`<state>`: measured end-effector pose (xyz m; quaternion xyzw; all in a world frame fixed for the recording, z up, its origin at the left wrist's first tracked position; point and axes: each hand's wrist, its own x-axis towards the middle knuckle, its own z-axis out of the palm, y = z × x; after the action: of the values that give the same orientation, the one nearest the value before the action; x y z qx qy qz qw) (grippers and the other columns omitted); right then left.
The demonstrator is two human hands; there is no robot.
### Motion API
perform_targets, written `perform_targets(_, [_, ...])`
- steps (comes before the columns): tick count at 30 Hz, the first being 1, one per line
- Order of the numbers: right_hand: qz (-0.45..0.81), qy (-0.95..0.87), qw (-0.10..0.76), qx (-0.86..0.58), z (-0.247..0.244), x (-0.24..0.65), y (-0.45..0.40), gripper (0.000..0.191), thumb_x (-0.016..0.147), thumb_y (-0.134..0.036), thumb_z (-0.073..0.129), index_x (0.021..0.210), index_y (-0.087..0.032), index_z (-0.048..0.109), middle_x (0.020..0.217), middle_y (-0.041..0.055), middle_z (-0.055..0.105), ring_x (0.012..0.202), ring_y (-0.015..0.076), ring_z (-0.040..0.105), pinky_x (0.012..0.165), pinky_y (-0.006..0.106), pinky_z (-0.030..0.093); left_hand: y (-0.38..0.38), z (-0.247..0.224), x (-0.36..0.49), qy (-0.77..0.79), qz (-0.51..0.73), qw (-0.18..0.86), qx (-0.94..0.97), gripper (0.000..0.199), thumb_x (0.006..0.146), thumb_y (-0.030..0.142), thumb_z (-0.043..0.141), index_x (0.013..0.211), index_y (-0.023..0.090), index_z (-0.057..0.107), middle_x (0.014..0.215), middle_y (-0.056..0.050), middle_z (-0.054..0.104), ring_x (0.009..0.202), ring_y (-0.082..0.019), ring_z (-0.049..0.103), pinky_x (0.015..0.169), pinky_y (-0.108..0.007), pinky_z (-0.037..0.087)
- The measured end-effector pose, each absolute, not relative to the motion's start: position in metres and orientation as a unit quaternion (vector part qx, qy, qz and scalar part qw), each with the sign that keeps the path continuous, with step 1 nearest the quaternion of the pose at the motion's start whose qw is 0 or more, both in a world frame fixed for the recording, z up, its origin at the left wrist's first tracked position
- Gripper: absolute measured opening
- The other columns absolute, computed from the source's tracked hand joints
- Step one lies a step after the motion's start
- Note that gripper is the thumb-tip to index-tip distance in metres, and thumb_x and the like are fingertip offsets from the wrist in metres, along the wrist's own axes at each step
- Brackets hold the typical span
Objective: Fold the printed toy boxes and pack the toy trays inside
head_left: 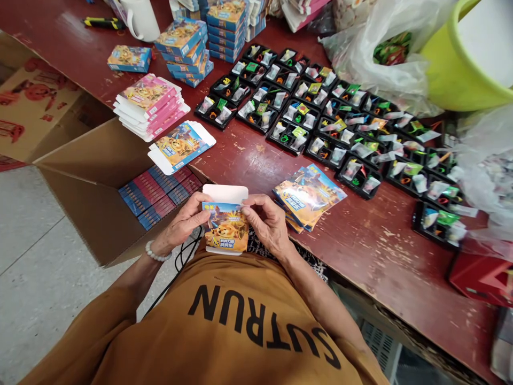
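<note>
Close to my body I hold a small printed cardboard box (226,227) with a cartoon dog on its front and a white flap standing up at the top. My left hand (188,219) grips its left edge, thumb on the front. At the upper right corner, my right hand (266,222) pinches the box between thumb and fingers. Right of my hands lies a small pile of printed booklets or flat packets (308,195). An open-flapped blue box (182,145) rests on the table edge, in front of a stack of pink boxes (150,104).
Rows of black trays (294,133) with small packets cover the red table (372,240). Blue box stacks (184,48), a white mug (140,20) and a yellow-green bucket (465,59) stand behind. A large carton (80,198) holding several boxes is at left, below table height.
</note>
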<state>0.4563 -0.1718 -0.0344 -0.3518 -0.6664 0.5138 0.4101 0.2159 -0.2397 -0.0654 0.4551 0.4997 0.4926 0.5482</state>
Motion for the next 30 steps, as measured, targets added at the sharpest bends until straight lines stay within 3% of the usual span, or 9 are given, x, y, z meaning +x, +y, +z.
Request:
perform_targets(4, [0.558,-0.614,0.430,-0.355,-0.027,0.451,-0.164,0.027,0.094,-0.049,0.078,0.088,-0.024,0.069,0.099,0.0031,0.071,0.090,0.0174,0.066,0.084,0.033,0.055,-0.233,-0.058,0.227,0.561,0.544,0.406,0.475,0.028,0.095,0.050,0.072,0.094,0.022,0.073,0.094,-0.004,0.071,0.091,-0.021,0.068,0.082,-0.032,0.057])
perform_targets(7, [0.618,-0.552,0.437,-0.349,-0.026,0.446,-0.161,0.035,0.086,-0.047,0.086,0.108,-0.028,0.067,0.092,-0.0008,0.071,0.082,0.0150,0.066,0.078,0.030,0.057,-0.228,-0.051,0.233,0.565,0.593,0.353,0.452,0.027,0.086,0.040,0.083,0.101,0.020,0.073,0.101,-0.005,0.076,0.093,-0.020,0.072,0.083,-0.030,0.059])
perform_targets(9, [0.642,-0.535,0.425,-0.348,-0.025,0.445,-0.160,0.049,0.085,-0.047,0.088,0.124,-0.030,0.064,0.094,-0.0010,0.072,0.084,0.0157,0.067,0.079,0.030,0.058,-0.227,-0.047,0.234,0.552,0.613,0.366,0.431,0.044,0.081,0.035,0.088,0.118,0.022,0.067,0.100,-0.003,0.079,0.084,-0.016,0.073,0.076,-0.027,0.059])
perform_targets(11, [0.654,-0.532,0.404,-0.355,-0.025,0.446,-0.160,0.043,0.086,-0.047,0.085,0.121,-0.028,0.067,0.097,0.0003,0.073,0.086,0.0161,0.067,0.080,0.031,0.057,-0.228,-0.042,0.233,0.545,0.607,0.384,0.433,0.052,0.080,0.031,0.089,0.125,0.022,0.065,0.099,-0.003,0.080,0.080,-0.015,0.073,0.071,-0.024,0.059])
perform_targets(14, [0.648,-0.526,0.397,-0.382,-0.026,0.449,-0.160,0.027,0.088,-0.046,0.082,0.100,-0.024,0.072,0.094,0.0004,0.072,0.081,0.0146,0.064,0.075,0.029,0.054,-0.229,-0.035,0.231,0.546,0.568,0.406,0.464,0.034,0.082,0.029,0.086,0.112,0.018,0.073,0.100,-0.006,0.080,0.083,-0.015,0.075,0.071,-0.023,0.061])
perform_targets(16, [0.628,-0.530,0.405,-0.402,-0.026,0.451,-0.161,0.024,0.088,-0.044,0.081,0.097,-0.024,0.071,0.089,-0.0007,0.071,0.076,0.0133,0.061,0.071,0.028,0.052,-0.229,-0.033,0.233,0.541,0.554,0.423,0.471,0.032,0.082,0.028,0.085,0.111,0.019,0.074,0.105,-0.007,0.080,0.087,-0.016,0.075,0.074,-0.024,0.062])
perform_targets(22, [0.571,-0.584,0.405,-0.410,-0.016,0.447,-0.164,0.022,0.094,-0.041,0.074,0.107,-0.025,0.068,0.089,-0.0007,0.069,0.075,0.0135,0.060,0.066,0.027,0.049,-0.230,-0.030,0.246,0.541,0.571,0.480,0.390,0.049,0.082,0.035,0.087,0.123,0.017,0.066,0.100,-0.008,0.082,0.083,-0.019,0.077,0.069,-0.025,0.062])
perform_targets(27, [0.637,-0.569,0.366,-0.369,-0.014,0.436,-0.152,0.040,0.091,-0.041,0.079,0.126,-0.027,0.068,0.097,-0.0007,0.073,0.077,0.0137,0.063,0.069,0.028,0.053,-0.232,-0.025,0.239,0.551,0.551,0.474,0.409,0.047,0.085,0.036,0.086,0.123,0.016,0.068,0.106,-0.010,0.083,0.090,-0.021,0.078,0.071,-0.025,0.062])
perform_targets(30, [0.662,-0.575,0.333,-0.347,-0.015,0.434,-0.146,0.026,0.093,-0.043,0.076,0.111,-0.025,0.078,0.100,0.0017,0.079,0.085,0.0163,0.070,0.078,0.032,0.058,-0.232,-0.031,0.231,0.537,0.551,0.469,0.433,0.039,0.085,0.035,0.087,0.117,0.019,0.073,0.104,-0.007,0.082,0.089,-0.019,0.078,0.073,-0.024,0.062])
